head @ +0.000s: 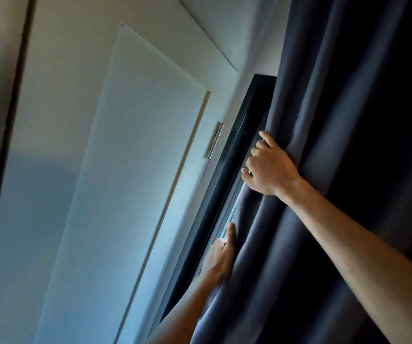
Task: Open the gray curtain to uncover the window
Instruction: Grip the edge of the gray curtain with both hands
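Observation:
A dark gray curtain (336,120) hangs in heavy folds over the right half of the view. It covers nearly all of the window; only the black window frame (239,155) and a thin bright strip of glass (232,212) show along its left edge. My right hand (269,167) grips that left edge high up, fingers curled around the cloth. Lower down, my left hand (221,256) holds the same edge, thumb pointing up along the fold, its fingers hidden behind the fabric.
A white door (130,170) with a raised panel fills the left and middle, its metal hinge (215,140) close to the window frame. A narrow strip of white wall (254,50) separates door frame and window.

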Demonstrator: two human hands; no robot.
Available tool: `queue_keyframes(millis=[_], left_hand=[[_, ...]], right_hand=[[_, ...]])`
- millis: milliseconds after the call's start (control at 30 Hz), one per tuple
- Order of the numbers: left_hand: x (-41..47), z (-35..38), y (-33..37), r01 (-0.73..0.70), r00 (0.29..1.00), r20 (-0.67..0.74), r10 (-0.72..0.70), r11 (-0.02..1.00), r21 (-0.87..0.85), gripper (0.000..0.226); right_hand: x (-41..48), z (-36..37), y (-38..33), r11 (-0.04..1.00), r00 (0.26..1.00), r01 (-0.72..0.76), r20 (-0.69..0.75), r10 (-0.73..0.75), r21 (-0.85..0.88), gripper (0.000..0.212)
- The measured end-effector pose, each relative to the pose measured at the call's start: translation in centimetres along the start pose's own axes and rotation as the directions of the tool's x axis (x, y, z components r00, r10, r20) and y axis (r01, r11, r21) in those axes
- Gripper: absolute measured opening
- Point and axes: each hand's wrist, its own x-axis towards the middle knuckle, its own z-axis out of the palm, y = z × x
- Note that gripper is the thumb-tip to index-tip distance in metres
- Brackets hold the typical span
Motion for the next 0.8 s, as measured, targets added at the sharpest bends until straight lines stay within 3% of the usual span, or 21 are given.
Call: queue_keyframes(millis=[133, 367, 700, 800], left_hand=[[-0.9, 0.8, 0.6, -0.114, 0.992, -0.044, 0.115, 0.993, 0.029, 0.076], [-0.8, 2.7, 0.1, -0.167, 0.986, 0.03, 0.166, 0.986, 0.004, 0.09], [-1.7, 4.1, 0.2, -0.206, 0.973, 0.11, 0.205, 0.979, -0.003, 0.079], [-2.3, 6.8, 0.2, -0.17, 0.977, 0.131, 0.169, 0.985, -0.005, 0.093]], right_hand=[[-1.0, -0.3, 0.5, 0.999, 0.997, 0.031, -0.07, -0.028, 0.034, 0.035], [-2.6, -1.1, 1.9, 0.998, 0.996, 0.06, -0.068, -0.058, 0.031, 0.038], [-7.1, -1.6, 3.4, 0.998, 0.994, 0.013, -0.107, -0.007, 0.058, 0.039], [-8.9, -1.7, 4.4, 0.999, 0.996, -0.008, -0.087, 0.011, 0.036, 0.039]])
